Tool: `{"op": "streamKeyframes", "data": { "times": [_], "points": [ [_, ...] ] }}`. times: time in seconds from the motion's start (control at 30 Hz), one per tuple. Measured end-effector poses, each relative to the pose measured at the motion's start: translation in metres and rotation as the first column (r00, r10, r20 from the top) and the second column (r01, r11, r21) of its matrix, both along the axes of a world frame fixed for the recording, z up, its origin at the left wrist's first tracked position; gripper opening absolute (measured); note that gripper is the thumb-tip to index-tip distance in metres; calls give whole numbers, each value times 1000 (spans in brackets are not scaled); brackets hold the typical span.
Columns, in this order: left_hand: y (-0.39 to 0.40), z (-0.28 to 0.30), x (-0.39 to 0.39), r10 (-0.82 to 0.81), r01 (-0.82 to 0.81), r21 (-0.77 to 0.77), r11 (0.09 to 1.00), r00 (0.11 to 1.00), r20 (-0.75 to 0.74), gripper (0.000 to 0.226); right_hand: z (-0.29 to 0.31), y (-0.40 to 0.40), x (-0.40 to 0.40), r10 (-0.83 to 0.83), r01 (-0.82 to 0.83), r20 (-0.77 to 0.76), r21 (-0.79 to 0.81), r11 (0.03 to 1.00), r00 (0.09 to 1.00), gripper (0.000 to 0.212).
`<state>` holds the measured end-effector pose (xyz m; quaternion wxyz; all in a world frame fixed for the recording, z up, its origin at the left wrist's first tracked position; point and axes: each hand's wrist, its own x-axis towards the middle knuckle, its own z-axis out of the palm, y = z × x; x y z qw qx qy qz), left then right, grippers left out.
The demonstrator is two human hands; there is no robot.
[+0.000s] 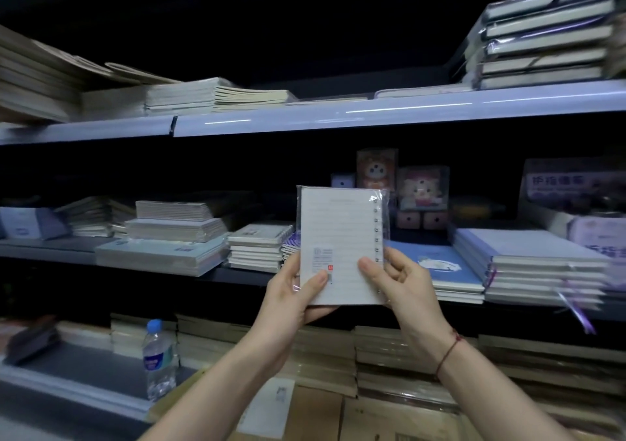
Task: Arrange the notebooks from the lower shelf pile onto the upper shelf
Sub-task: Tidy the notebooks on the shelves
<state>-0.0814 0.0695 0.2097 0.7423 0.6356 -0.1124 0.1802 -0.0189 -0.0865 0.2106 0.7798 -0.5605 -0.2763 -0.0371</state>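
Above both hands runs the upper shelf (372,115). Between the hands stands a wrapped spiral notebook (338,237) — upright, the left hand (298,298) and right hand (406,285) each gripping a bottom corner.

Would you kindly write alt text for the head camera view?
Both hands, left hand and right hand, hold a small plastic-wrapped white spiral notebook upright before dim shelves. Stacked notebooks fill the white upper shelf and those below; a clear water bottle stands lower left.
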Motion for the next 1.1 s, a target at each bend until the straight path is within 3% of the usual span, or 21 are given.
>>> {"op": "streamKeyframes", "data": {
  "times": [0.13,0.63,1.1],
  "points": [
    [-5,-3,3,37,-37,13,999,999,16,35,-2,-4,-1,-15,15,6,-7,1000,1000,31],
    [-12,-11,13,-9,9,-14,1000,999,32,42,-2,-15,1,-69,70,19,-35,997,997,17],
    [-10,-3,15,23,-23,-30,999,1000,1,40,1,-12,6,-39,38,-24,-14,999,999,23]
  ]
}}
